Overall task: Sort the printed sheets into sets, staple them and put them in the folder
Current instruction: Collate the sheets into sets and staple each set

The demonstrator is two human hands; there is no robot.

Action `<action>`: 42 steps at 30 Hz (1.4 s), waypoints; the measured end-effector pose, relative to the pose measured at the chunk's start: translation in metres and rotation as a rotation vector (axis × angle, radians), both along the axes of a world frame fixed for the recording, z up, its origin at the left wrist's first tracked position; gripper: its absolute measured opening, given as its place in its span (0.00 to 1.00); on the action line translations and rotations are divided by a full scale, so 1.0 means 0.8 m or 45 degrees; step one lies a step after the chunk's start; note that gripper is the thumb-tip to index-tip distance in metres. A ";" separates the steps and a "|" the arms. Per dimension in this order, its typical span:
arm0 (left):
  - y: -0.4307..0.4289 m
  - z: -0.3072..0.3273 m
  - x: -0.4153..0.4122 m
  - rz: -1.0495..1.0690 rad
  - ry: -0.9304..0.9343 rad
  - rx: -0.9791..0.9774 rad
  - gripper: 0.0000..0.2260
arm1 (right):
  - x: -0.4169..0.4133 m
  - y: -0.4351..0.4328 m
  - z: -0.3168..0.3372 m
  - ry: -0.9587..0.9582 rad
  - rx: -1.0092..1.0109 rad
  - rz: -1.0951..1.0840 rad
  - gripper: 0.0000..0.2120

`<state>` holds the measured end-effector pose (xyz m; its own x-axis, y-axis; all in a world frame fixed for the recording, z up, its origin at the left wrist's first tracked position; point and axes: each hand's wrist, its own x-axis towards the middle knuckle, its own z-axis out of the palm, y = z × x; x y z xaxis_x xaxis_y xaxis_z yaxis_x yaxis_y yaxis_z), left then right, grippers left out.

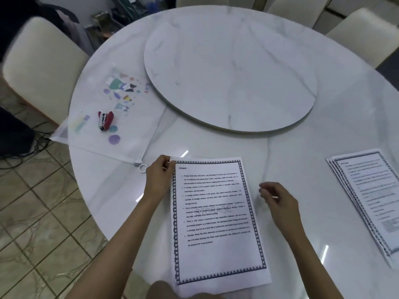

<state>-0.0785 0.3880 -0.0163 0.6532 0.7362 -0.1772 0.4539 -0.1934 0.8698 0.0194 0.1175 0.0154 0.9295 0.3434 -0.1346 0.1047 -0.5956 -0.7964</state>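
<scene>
right stack [367, 201]: cut by edge (text blurred) | folder [133, 126]: print unreadable

A dining room in a home is suggested. A large round table [323, 137] with a white marble top is seen, and a raised turntable [231, 70] of the same stone is set at its centre, as is common for shared meals. Cream padded chairs [41, 61] are drawn up around it, with more at the far side [364, 33]. The floor [43, 212] is laid with beige tiles, and loose cables [28, 145] are trailed across it. What may be household clutter [121, 9] is blurred at the back.
</scene>
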 end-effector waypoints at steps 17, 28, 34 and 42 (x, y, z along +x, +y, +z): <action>0.012 0.011 -0.038 0.019 0.056 0.088 0.14 | 0.020 0.134 -0.008 0.095 0.221 0.287 0.07; 0.032 0.034 -0.105 0.090 0.049 0.314 0.14 | -0.005 0.178 -0.009 0.095 0.239 0.486 0.06; 0.062 0.021 -0.139 0.011 0.079 0.319 0.14 | -0.036 0.219 -0.002 0.090 0.244 0.448 0.07; 0.165 0.027 -0.163 -0.308 0.112 0.376 0.14 | -0.065 0.334 -0.002 0.088 0.220 0.326 0.10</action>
